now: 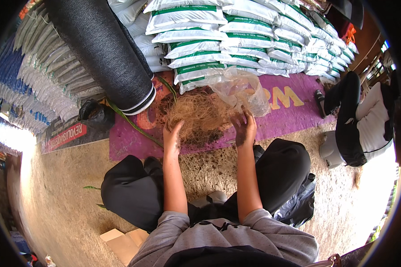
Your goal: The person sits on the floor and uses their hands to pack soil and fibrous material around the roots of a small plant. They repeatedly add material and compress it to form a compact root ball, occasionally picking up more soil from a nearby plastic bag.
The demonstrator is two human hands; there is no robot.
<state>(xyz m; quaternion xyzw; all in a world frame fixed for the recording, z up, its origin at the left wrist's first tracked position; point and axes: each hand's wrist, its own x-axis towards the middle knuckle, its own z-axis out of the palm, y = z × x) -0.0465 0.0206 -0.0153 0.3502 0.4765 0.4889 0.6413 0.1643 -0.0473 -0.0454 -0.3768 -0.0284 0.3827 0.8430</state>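
A loose clump of brown, hair-like fibre [196,111] lies on a purple printed sheet [278,118] in front of me, with dark soil around and beneath it. At its left edge, my left hand [172,135] is open, thumb and fingers apart, its fingertips against the strands. My right hand [245,128], smeared with dark soil, is at the clump's right side with its fingers spread. Just beyond those fingers sits a crumpled clear plastic bag [245,91], partly over the fibre. Whether the right fingertips touch the bag, I cannot tell.
White and green sacks [198,49] are stacked high at the back. A thick black roll [102,53] leans at the left, near a small black pot-like bag [93,113]. Long green leaves [136,127] cross the sheet. Another person [361,115] sits at the right. Cardboard [122,244] lies near me.
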